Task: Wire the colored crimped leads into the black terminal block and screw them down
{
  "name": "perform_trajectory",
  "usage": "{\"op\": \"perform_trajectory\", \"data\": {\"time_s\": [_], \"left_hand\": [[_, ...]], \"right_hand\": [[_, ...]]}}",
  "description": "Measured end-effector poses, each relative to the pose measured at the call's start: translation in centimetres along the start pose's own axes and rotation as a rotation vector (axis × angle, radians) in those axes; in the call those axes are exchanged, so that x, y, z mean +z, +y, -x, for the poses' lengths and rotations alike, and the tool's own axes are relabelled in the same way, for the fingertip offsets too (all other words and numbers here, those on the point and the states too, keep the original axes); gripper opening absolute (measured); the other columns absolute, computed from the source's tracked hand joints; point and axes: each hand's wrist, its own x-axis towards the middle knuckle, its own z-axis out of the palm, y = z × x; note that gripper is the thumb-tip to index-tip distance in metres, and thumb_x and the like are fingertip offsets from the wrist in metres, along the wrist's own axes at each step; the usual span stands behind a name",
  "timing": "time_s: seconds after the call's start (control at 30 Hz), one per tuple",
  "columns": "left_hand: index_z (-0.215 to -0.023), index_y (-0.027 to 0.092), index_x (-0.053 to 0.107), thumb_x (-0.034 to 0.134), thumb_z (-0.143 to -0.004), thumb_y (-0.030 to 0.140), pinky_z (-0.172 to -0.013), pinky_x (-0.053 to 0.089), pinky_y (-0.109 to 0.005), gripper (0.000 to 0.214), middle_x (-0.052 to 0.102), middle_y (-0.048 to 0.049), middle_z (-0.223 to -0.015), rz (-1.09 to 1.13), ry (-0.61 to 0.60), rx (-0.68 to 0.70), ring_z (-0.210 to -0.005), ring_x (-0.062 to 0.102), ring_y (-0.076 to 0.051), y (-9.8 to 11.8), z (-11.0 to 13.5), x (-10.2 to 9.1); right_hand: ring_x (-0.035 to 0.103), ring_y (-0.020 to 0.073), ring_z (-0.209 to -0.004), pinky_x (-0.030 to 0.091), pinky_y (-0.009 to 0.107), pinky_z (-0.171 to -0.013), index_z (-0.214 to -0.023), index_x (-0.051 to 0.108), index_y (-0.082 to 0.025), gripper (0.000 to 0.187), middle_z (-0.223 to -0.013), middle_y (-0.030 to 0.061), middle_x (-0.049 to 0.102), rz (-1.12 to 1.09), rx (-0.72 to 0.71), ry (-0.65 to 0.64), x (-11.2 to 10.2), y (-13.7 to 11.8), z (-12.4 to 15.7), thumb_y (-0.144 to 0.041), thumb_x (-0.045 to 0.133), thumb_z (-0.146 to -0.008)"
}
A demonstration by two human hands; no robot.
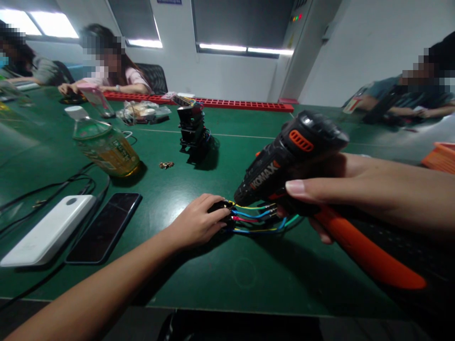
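Observation:
My left hand [199, 220] rests on the green table [220, 279], fingers closed over a small black part [221, 207]. Several coloured wires [256, 220] in yellow, blue, red and green run out of that part to the right. My right hand [316, 189] grips a black and orange electric screwdriver [295, 156] marked KOMAX, its orange handle [366, 255] slanting down to the right. The tool's nose points down at the black part, close above it.
A stack of black parts [194, 130] stands mid-table, small brass screws [166, 165] beside it. A drink bottle [103, 144], dark phone [106, 227], white power bank [50, 229] and cables [53, 182] lie left. Other people sit at the far edges; an orange tray [441, 158] is right.

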Motion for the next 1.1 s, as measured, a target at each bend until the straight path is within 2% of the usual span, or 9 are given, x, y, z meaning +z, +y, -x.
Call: {"op": "perform_trajectory", "data": {"time_s": [0.13, 0.4, 0.77, 0.93, 1.1], "left_hand": [[-0.126, 0.019, 0.067, 0.06, -0.102, 0.027, -0.093, 0.06, -0.048, 0.026, 0.063, -0.0168, -0.132, 0.018, 0.006, -0.007, -0.114, 0.064, -0.029, -0.2, 0.3, 0.3], [-0.126, 0.019, 0.068, 0.061, -0.102, 0.027, -0.093, 0.06, -0.049, 0.026, 0.063, -0.0173, -0.132, 0.026, -0.012, 0.001, -0.114, 0.063, -0.03, -0.3, 0.1, 0.3], [-0.125, 0.02, 0.07, 0.059, -0.102, 0.026, -0.092, 0.059, -0.048, 0.027, 0.064, -0.0169, -0.129, 0.044, -0.001, -0.007, -0.112, 0.063, -0.029, -0.3, 0.0, 0.3], [-0.123, 0.018, 0.069, 0.058, -0.103, 0.027, -0.09, 0.06, -0.047, 0.025, 0.063, -0.017, -0.128, 0.022, 0.016, 0.014, -0.11, 0.062, -0.029, -0.2, -0.2, 0.2], [-0.124, 0.017, 0.068, 0.058, -0.103, 0.026, -0.092, 0.06, -0.047, 0.025, 0.062, -0.0174, -0.129, 0.027, 0.015, 0.023, -0.111, 0.062, -0.029, -0.3, -0.2, 0.2]], "right_hand": [[0.069, 0.0256, -0.081, 0.055, 0.033, -0.069, -0.115, 0.079, -0.028, 0.057, -0.085, 0.006, 0.074, 0.029, -0.028, 0.015, 0.0, 0.2, -0.4, -0.07, 0.074, -0.077], [0.069, 0.0275, -0.083, 0.056, 0.035, -0.07, -0.109, 0.08, -0.028, 0.06, -0.079, 0.0061, 0.072, 0.103, -0.081, 0.038, 0.0, 0.3, -1.0, -0.077, 0.071, -0.074], [0.07, 0.0288, -0.085, 0.057, 0.038, -0.071, -0.11, 0.081, -0.033, 0.052, -0.081, 0.0057, 0.073, 0.17, -0.111, 0.049, 0.3, -0.3, -1.0, -0.072, 0.067, -0.08], [0.069, 0.027, -0.084, 0.057, 0.036, -0.076, -0.1, 0.083, -0.026, 0.05, -0.075, 0.0062, 0.071, 0.182, -0.11, -0.006, 0.0, -0.6, -1.1, -0.07, 0.069, -0.08], [0.07, 0.0232, -0.079, 0.057, 0.032, -0.075, -0.112, 0.08, -0.027, 0.045, -0.078, 0.0036, 0.072, 0.148, -0.078, -0.013, 0.2, -1.4, -0.3, -0.06, 0.071, -0.083]]}}
